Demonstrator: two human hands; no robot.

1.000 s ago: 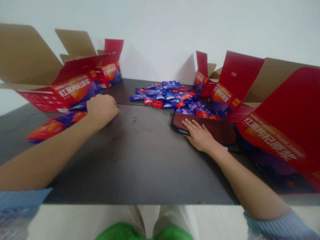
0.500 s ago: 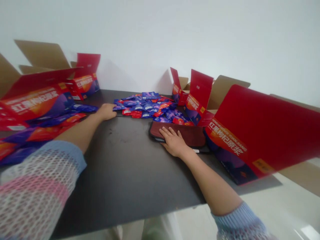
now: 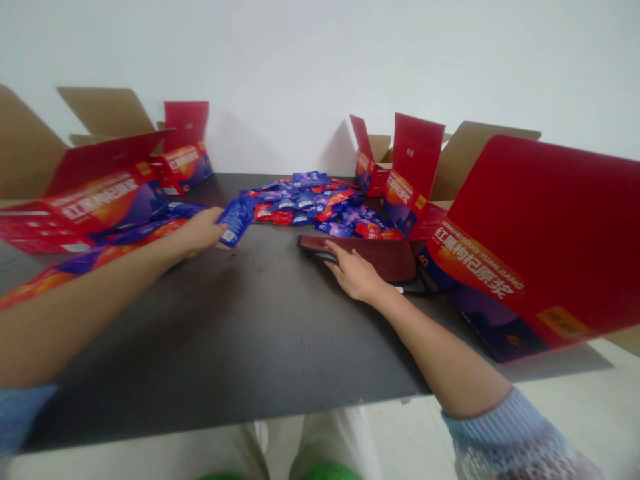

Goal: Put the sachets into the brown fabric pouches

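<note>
My left hand [image 3: 206,231] is closed around a blue sachet [image 3: 236,220], raised over the dark table [image 3: 280,320]. Beyond it lies a heap of blue and red sachets [image 3: 300,200]. On the right side, my right hand [image 3: 354,272] grips the near left edge of a flat brown pouch [image 3: 385,257] with black trim. That edge is tilted up a little, and part of the fingers is hidden. A black strap and a small white tag show at the pouch's near side.
Open red cartons stand on the left [image 3: 110,200], at the back left [image 3: 185,163] and at the back right [image 3: 370,170]. A large open red carton [image 3: 540,233] is close on the right. More sachets [image 3: 105,257] lie beneath my left forearm.
My left hand has lifted a blue sachet near the heap and brought it slightly nearer. My right hand has gone from lying flat on the pouch to gripping its edge. The view has shifted slightly.
</note>
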